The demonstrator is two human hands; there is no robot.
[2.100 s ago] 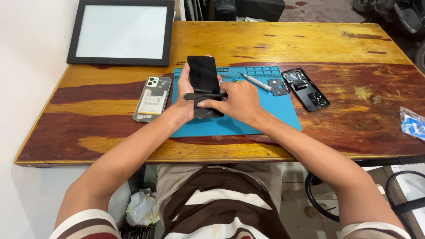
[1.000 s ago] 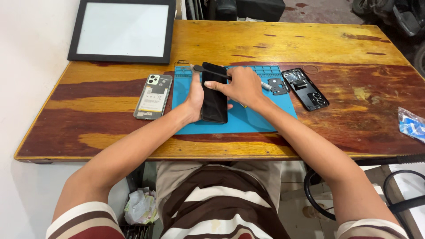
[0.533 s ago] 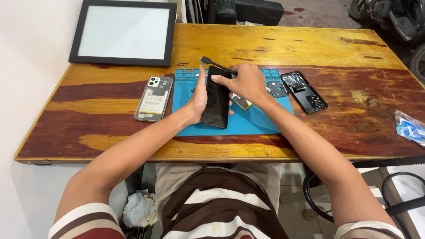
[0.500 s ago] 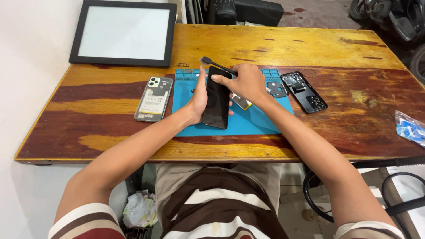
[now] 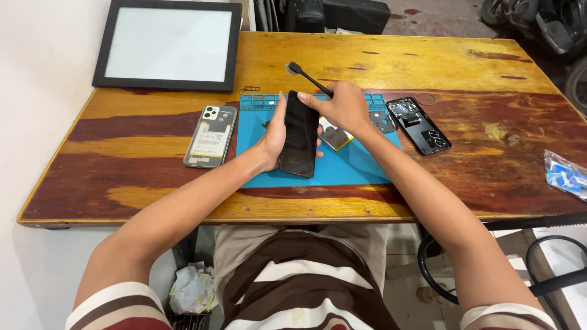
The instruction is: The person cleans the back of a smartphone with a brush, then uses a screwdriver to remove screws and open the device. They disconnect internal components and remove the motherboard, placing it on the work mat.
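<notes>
A black smartphone [image 5: 300,137] stands on edge over the blue work mat [image 5: 361,168], its dark screen facing right. My left hand [image 5: 273,131] grips its left side. My right hand [image 5: 342,107] presses on the phone's top edge and holds a thin black brush-like tool [image 5: 306,74], whose head points up and to the left over the wooden table [image 5: 428,61].
A phone in a clear case [image 5: 211,135] lies left of the mat. An opened black phone back [image 5: 419,124] and small parts [image 5: 379,121] lie to the right. A black-framed white panel [image 5: 166,44] is at the back left. A blue-white packet [image 5: 565,174] sits at the right edge.
The phone has been turned from flat-upright to on edge and shifted up the mat. My right hand moved from its lower part to its top, and the black tool now points away.
</notes>
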